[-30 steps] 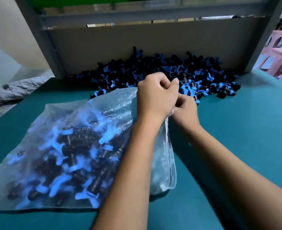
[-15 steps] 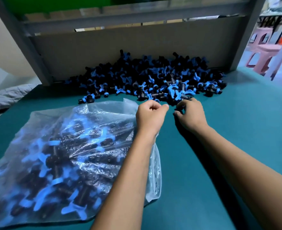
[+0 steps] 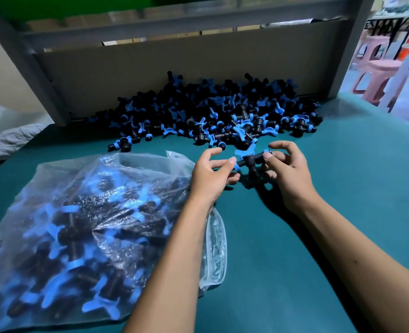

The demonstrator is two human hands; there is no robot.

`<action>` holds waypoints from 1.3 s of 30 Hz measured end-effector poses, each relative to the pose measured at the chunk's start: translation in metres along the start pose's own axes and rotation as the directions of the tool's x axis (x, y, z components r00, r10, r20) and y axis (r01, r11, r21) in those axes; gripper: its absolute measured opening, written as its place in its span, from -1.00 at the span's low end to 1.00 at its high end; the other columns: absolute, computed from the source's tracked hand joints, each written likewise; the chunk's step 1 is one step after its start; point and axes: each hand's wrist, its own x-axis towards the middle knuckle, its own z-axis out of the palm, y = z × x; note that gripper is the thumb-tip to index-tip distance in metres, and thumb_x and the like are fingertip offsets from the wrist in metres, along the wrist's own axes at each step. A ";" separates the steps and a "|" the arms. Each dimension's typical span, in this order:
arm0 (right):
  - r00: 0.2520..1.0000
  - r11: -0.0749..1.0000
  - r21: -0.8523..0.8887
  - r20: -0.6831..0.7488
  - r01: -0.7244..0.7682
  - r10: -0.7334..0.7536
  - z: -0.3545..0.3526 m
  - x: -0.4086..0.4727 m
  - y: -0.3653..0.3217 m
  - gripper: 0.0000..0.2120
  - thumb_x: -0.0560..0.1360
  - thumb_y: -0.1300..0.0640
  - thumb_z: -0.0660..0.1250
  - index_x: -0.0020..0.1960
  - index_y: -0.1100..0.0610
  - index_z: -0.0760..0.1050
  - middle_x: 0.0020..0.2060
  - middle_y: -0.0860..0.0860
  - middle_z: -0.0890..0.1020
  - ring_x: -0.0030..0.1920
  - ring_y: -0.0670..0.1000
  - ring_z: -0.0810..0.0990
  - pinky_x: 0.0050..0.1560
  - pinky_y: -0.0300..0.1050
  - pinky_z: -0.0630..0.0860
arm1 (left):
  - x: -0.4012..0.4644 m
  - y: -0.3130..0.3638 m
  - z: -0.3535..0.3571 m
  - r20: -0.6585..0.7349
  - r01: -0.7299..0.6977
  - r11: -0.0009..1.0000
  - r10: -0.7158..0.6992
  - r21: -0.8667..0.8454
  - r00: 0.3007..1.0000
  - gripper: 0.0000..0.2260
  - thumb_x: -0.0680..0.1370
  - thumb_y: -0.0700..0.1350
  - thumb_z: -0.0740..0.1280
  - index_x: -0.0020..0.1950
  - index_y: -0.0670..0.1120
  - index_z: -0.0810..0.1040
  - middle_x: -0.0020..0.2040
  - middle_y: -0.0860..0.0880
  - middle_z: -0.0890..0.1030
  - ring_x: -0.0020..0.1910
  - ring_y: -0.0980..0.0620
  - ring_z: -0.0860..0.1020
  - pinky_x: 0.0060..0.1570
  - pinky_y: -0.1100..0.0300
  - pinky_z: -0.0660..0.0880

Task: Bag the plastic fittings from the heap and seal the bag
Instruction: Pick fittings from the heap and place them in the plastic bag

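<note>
A clear plastic bag [image 3: 85, 227] full of black-and-blue fittings lies on the green table [image 3: 343, 188] at the left, under my left forearm. A heap of the same fittings [image 3: 213, 111] spreads along the back board. Just in front of the heap, one black tee fitting with a blue wing [image 3: 248, 158] is held between both hands. My left hand [image 3: 213, 174] pinches its left end with thumb and fingers. My right hand [image 3: 287, 169] pinches its right end.
A grey board and metal frame [image 3: 150, 63] close off the back of the table. Pink plastic stools [image 3: 376, 73] stand beyond the right edge. Grey cloth [image 3: 8, 140] lies off the table's left side.
Both hands let go of the bag's mouth and moved forward to the heap's edge. They now hold a single fitting between them. The bag lies flatter on the table.
</note>
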 end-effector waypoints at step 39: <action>0.959 0.942 -0.323 0.282 0.096 0.000 0.001 -0.002 -0.003 -0.83 0.43 0.30 0.55 0.00 0.16 0.68 -0.17 0.09 0.74 -0.26 -0.08 0.65 -0.14 -0.19 0.59 | 0.001 -0.004 -0.010 0.136 -0.051 0.998 0.057 -0.042 0.989 -0.76 0.48 -0.36 0.51 -0.13 0.00 0.74 -0.12 -0.10 0.74 -0.17 -0.05 0.69 -0.13 0.08 0.66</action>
